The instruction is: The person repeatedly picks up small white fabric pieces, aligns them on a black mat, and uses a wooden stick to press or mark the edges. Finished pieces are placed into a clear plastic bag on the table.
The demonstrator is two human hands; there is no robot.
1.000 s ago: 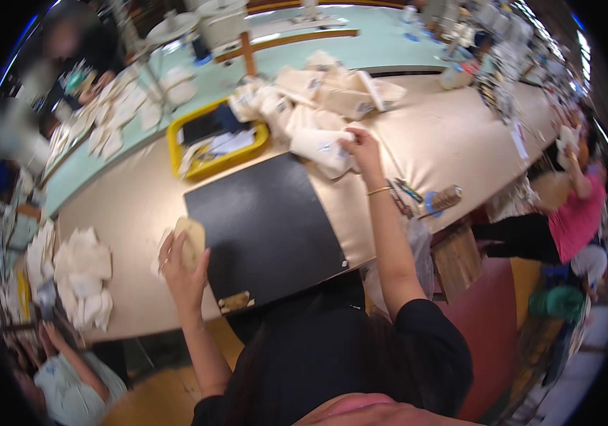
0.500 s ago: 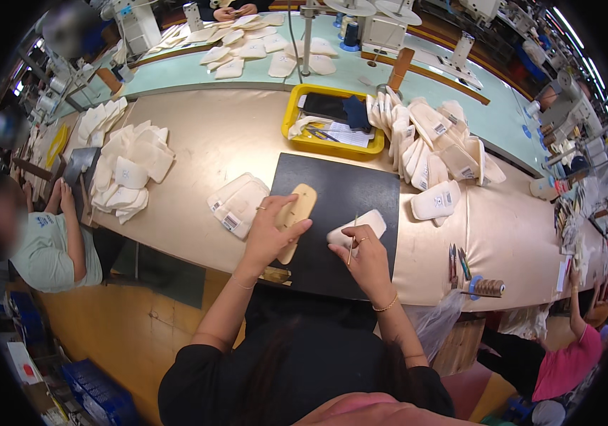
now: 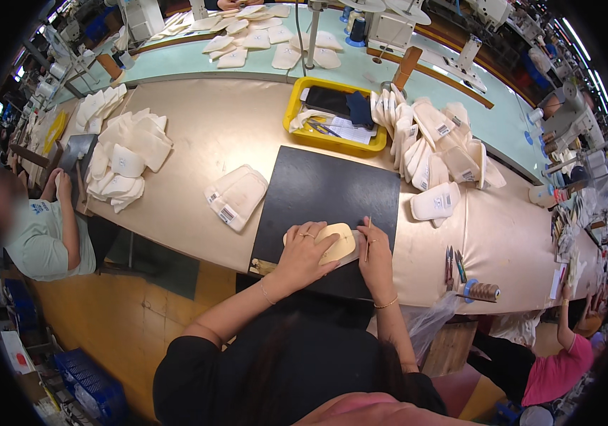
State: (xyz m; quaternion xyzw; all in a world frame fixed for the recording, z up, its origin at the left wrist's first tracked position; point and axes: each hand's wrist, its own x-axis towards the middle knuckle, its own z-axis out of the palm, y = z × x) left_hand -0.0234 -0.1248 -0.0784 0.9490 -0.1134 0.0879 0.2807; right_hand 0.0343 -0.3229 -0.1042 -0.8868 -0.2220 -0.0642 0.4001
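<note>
My left hand (image 3: 300, 261) presses a rounded, pale yellow template (image 3: 344, 240) down on a whitish fabric pad (image 3: 351, 259). Most of the pad is hidden under the template. Both lie on the black mat (image 3: 336, 181) close to the table's front edge. My right hand (image 3: 376, 261) is closed on a thin pencil-like stick (image 3: 368, 226), held nearly upright beside the template's right end. I cannot see whether its lower tip touches the pad. Left of the mat lies a small stack of cream pads (image 3: 240, 195).
Cream pads are heaped at the left (image 3: 128, 162) and right (image 3: 428, 153). A yellow tray (image 3: 336, 144) with a dark flat object and papers stands behind the mat. Thread snips (image 3: 450, 266) and a brown thread spool (image 3: 485, 291) lie at right. A co-worker (image 3: 52, 231) sits at left.
My left hand has brought the template right and nearer, turned it sideways and laid it over the pad. My right hand, still holding the stick, has moved slightly right.
</note>
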